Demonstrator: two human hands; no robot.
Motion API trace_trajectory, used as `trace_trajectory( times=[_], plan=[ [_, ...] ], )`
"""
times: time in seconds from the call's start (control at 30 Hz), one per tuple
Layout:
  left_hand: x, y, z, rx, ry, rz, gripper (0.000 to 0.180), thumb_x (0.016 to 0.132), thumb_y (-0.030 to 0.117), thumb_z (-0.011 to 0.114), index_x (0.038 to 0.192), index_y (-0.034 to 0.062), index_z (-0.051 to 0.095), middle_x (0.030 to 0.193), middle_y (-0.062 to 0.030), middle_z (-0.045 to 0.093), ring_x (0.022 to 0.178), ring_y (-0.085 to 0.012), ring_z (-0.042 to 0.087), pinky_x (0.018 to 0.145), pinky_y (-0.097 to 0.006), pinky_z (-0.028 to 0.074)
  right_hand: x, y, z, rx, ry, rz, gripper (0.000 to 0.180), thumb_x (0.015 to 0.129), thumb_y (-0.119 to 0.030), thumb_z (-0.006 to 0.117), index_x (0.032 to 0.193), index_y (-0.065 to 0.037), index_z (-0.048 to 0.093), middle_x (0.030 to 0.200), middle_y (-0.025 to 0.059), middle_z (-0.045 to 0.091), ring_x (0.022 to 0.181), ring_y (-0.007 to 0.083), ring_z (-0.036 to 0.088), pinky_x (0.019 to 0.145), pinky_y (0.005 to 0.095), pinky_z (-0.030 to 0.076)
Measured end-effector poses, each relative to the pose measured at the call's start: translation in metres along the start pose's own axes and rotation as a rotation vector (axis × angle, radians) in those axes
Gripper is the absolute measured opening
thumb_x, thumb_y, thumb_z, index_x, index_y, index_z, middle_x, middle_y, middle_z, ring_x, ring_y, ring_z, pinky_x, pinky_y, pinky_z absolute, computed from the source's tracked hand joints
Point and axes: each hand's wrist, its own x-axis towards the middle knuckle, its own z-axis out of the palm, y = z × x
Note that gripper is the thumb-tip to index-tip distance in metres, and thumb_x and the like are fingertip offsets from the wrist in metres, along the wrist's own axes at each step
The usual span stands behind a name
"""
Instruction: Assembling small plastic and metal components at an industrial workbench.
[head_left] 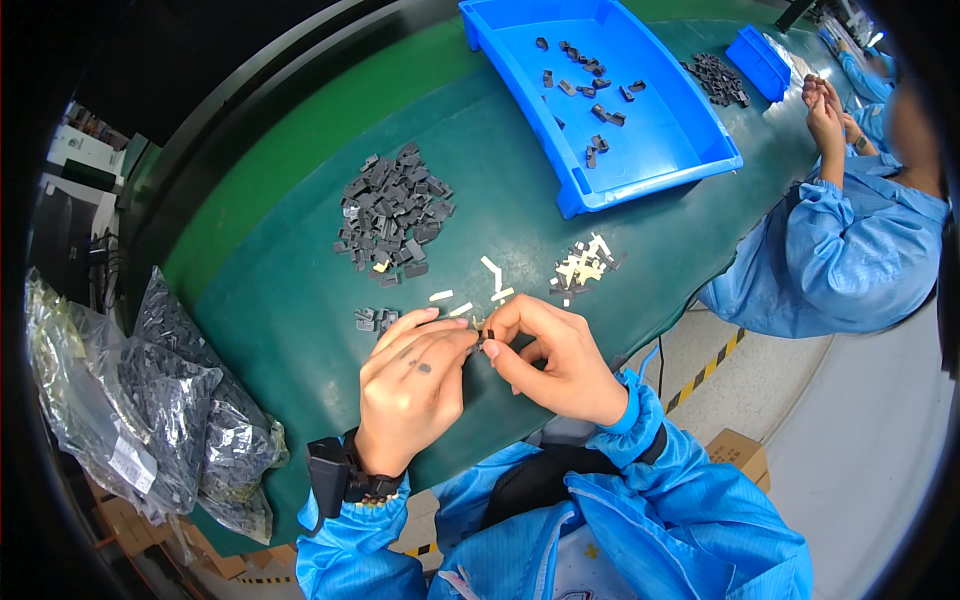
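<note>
Over the near part of the green table, my left hand [412, 385] and my right hand [560, 358] meet at the fingertips. A small black part [488, 337] is pinched between them, mostly covered by the fingers, so its exact shape stays hidden. Both hands are closed on it. Just beyond the fingertips lie a few cream-coloured strips [491, 270]. A small group of dark grey pieces [372, 319] sits beside my left hand. Past my right hand is a little heap of cream and black strips [583, 268].
A big pile of dark plastic pieces [395, 210] lies farther back. The blue tray [690, 180] at the far right holds scattered black pieces. Clear bags [165, 400] of parts rest at the left edge. A co-worker in blue [830, 250] sits to the right near a smaller blue bin [758, 62].
</note>
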Motion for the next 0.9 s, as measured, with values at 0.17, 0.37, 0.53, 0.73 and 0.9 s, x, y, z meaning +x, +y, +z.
trace_trajectory(
  times=[0.17,0.37,0.53,0.73,0.9],
  plan=[
    [-0.002,-0.003,-0.001,0.022,-0.002,0.085,0.019,0.073,-0.012,0.071,0.087,0.0006,0.072,0.086,-0.0112,0.074,0.087,-0.0264,0.074,0.087,-0.042,0.058,0.001,-0.004,-0.009,0.091,-0.067,0.087,0.010,0.095,-0.006,0.067,0.097,0.001,0.061,0.088,0.0042,0.064,0.072,0.0070,0.062,0.049,0.0216,0.054],
    [-0.003,-0.004,-0.006,0.090,0.002,0.188,0.026,0.066,-0.011,0.068,0.090,-0.0010,0.072,0.089,-0.0100,0.073,0.091,-0.0245,0.072,0.086,-0.042,0.058,0.005,-0.012,-0.015,0.092,-0.152,0.223,0.014,0.092,-0.008,0.072,0.098,0.000,0.063,0.088,0.0042,0.069,0.069,0.0075,0.065,0.048,0.0212,0.053],
    [0.001,0.002,-0.010,0.073,0.014,0.212,0.025,0.067,-0.011,0.070,0.090,-0.0004,0.073,0.089,-0.0096,0.074,0.091,-0.0241,0.074,0.085,-0.040,0.057,0.006,-0.005,-0.016,0.384,-0.097,0.248,0.037,0.088,0.004,0.072,0.112,-0.004,0.046,0.110,0.0145,0.067,0.075,0.0135,0.070,0.050,0.0219,0.054],
    [-0.001,0.011,-0.005,-0.333,0.046,0.022,0.017,0.074,-0.008,0.074,0.087,0.0030,0.075,0.088,-0.0082,0.077,0.091,-0.0227,0.076,0.085,-0.038,0.056,0.008,0.000,-0.023,0.582,-0.267,0.222,0.049,0.082,0.002,0.079,0.109,-0.008,0.039,0.116,0.0132,0.060,0.080,0.0106,0.068,0.046,0.0223,0.050],
    [-0.002,0.012,0.000,-0.435,0.076,-0.066,0.018,0.074,-0.011,0.071,0.087,0.0017,0.074,0.091,-0.0109,0.077,0.091,-0.0228,0.076,0.088,-0.039,0.055,0.001,0.014,-0.014,0.587,-0.020,-0.177,0.038,0.081,0.003,0.081,0.108,-0.007,0.056,0.110,0.0082,0.058,0.071,0.0024,0.052,0.058,0.0169,0.042]
  ],
)
